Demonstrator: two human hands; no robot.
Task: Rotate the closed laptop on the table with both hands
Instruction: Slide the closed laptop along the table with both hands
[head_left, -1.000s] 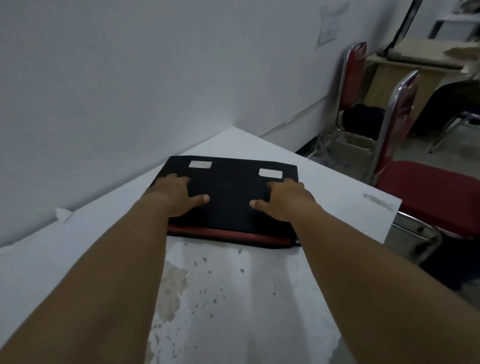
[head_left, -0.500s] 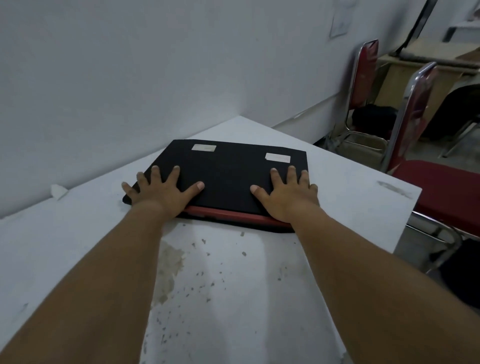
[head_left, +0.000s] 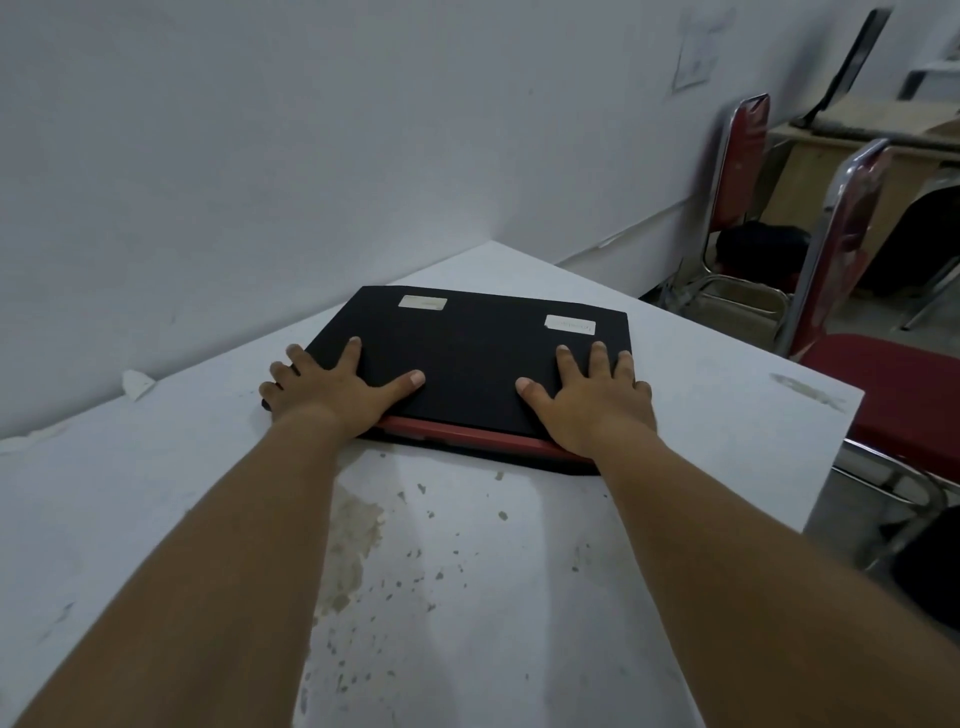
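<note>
The closed laptop (head_left: 467, 358) lies flat on the table (head_left: 727, 405), near the wall. The left hand (head_left: 332, 389) and right hand (head_left: 592, 400) rest on its lid at the near corners, fingers spread, palms down.

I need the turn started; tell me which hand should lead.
Probably the left hand: its fingers wrap the closed black laptop's left corner, while the right hand lies flat on top.

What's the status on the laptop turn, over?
Left hand and right hand flat, fingers spread, on closed laptop. Laptop flat on white table, near wall. Nothing on the tabletop blocking the turn.
</note>
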